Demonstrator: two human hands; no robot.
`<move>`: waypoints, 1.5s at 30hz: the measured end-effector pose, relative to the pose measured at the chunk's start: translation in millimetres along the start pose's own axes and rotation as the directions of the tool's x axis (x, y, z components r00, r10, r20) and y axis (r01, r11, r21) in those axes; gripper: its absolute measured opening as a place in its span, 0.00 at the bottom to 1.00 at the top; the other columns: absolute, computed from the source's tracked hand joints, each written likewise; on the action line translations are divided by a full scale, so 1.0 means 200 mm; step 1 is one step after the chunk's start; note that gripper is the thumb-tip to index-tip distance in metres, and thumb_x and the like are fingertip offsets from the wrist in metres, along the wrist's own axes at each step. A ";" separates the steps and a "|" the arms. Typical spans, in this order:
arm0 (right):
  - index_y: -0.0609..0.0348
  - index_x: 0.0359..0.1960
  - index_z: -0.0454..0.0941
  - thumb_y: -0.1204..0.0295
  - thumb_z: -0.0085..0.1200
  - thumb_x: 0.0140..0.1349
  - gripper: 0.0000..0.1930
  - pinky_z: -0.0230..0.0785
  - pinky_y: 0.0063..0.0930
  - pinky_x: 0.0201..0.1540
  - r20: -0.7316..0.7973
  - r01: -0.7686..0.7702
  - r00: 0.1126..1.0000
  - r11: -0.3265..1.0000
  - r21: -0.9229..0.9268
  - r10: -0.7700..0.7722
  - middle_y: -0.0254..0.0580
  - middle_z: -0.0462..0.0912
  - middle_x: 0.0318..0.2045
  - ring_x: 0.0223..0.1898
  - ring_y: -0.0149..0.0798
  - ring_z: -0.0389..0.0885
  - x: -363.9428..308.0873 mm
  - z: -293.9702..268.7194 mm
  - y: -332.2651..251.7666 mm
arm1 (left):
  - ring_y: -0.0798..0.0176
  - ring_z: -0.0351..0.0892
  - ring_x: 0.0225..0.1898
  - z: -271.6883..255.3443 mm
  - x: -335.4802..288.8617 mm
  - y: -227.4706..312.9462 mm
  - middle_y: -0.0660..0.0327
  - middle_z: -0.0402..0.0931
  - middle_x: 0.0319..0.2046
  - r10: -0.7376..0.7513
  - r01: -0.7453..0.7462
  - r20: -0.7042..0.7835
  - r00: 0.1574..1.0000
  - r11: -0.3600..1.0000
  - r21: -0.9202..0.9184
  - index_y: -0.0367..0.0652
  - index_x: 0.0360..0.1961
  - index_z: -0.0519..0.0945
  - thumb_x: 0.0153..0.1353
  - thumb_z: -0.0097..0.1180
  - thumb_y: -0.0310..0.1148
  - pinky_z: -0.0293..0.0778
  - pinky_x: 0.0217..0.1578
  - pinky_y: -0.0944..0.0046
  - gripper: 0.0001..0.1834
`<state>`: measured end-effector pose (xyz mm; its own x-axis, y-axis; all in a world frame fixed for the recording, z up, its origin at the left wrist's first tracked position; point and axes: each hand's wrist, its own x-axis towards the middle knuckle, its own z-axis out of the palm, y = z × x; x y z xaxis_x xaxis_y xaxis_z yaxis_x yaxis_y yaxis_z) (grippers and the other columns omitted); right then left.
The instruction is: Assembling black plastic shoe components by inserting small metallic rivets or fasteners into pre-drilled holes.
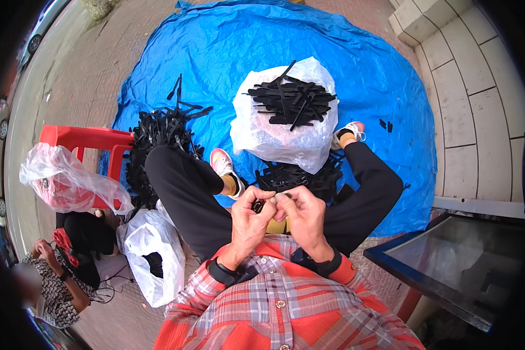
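Observation:
My left hand (251, 224) and my right hand (303, 219) meet in front of my lap, thumbs and fingertips pinched together. A small dark piece shows at the left fingers, mostly covered, so its kind cannot be made out. What the right fingertips hold is hidden too. Just beyond my hands, between my bent legs, lies a heap of black strips (300, 178). Farther ahead, more flat black strips (291, 100) are stacked on a bulging white plastic bag (280, 143). By my left knee rises a larger pile of black strips (157, 131).
A blue tarp (186, 49) spreads beneath the piles. On the left stands a red plastic stool (87, 135) with a clear plastic bag (70, 175); an open white bag (157, 268) lies nearer. Another person (67, 286) sits lower left. A dark-framed glass panel (449, 251) is at right.

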<state>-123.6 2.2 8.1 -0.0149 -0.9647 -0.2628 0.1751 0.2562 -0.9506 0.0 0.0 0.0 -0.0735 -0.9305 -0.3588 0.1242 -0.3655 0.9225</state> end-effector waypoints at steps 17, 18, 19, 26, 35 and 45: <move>0.67 0.40 0.74 0.79 0.55 0.44 0.18 0.66 0.34 0.38 0.549 0.785 0.550 0.165 -0.597 -0.630 0.47 0.71 0.33 0.35 0.45 0.73 0.01 -0.08 -0.06 | 0.80 0.54 0.15 -0.11 0.01 0.02 0.72 0.62 0.16 -0.029 0.100 0.193 0.981 0.923 -0.371 0.33 0.45 0.75 0.58 0.47 0.25 0.48 0.15 0.79 0.14; 0.65 0.39 0.74 0.78 0.56 0.44 0.17 0.64 0.36 0.41 0.473 0.730 0.608 0.216 -0.648 -0.638 0.46 0.71 0.34 0.37 0.46 0.73 0.01 -0.07 -0.10 | 0.81 0.54 0.15 -0.11 0.01 0.02 0.72 0.63 0.17 -0.040 0.097 0.167 0.985 0.934 -0.344 0.34 0.42 0.76 0.57 0.47 0.23 0.48 0.15 0.79 0.13; 0.63 0.38 0.75 0.76 0.56 0.44 0.16 0.61 0.38 0.44 0.392 0.670 0.661 0.267 -0.692 -0.640 0.44 0.71 0.34 0.39 0.47 0.72 0.03 -0.07 -0.14 | 0.81 0.54 0.15 -0.11 0.00 0.02 0.71 0.64 0.17 -0.051 0.094 0.141 0.989 0.944 -0.317 0.34 0.40 0.77 0.55 0.47 0.22 0.48 0.15 0.78 0.12; 0.61 0.27 0.72 0.71 0.54 0.49 0.08 0.59 0.39 0.43 0.458 0.501 0.856 0.609 -0.615 -0.241 0.45 0.75 0.27 0.32 0.47 0.73 0.08 -0.12 -0.08 | 0.80 0.64 0.21 -0.09 0.00 0.05 0.70 0.71 0.21 0.051 -0.052 0.067 0.996 0.999 0.015 0.37 0.36 0.79 0.51 0.50 0.18 0.60 0.22 0.78 0.11; 0.65 0.32 0.72 0.73 0.48 0.58 0.06 0.63 0.22 0.33 0.421 -0.070 0.897 0.983 -0.168 0.136 0.35 0.73 0.25 0.29 0.25 0.71 0.04 -0.10 -0.04 | 0.78 0.68 0.26 -0.14 -0.02 0.05 0.69 0.74 0.25 -0.103 0.138 0.189 0.977 0.973 -0.183 0.39 0.37 0.79 0.52 0.60 0.24 0.65 0.27 0.78 0.10; 0.63 0.45 0.73 0.69 0.46 0.63 0.12 0.62 0.15 0.31 0.462 -0.037 0.884 0.995 -0.088 0.074 0.31 0.73 0.30 0.27 0.20 0.67 0.05 -0.08 -0.12 | 0.78 0.68 0.27 -0.16 0.01 0.05 0.69 0.74 0.23 -0.014 0.006 0.179 0.984 0.999 0.043 0.38 0.31 0.80 0.50 0.62 0.25 0.66 0.28 0.76 0.07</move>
<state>-142.8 -12.0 25.7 0.4544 -0.8616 -0.2263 0.0881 0.2962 -0.9510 31.9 -5.5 3.9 -0.2514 -0.9063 -0.3398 0.0815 -0.3697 0.9256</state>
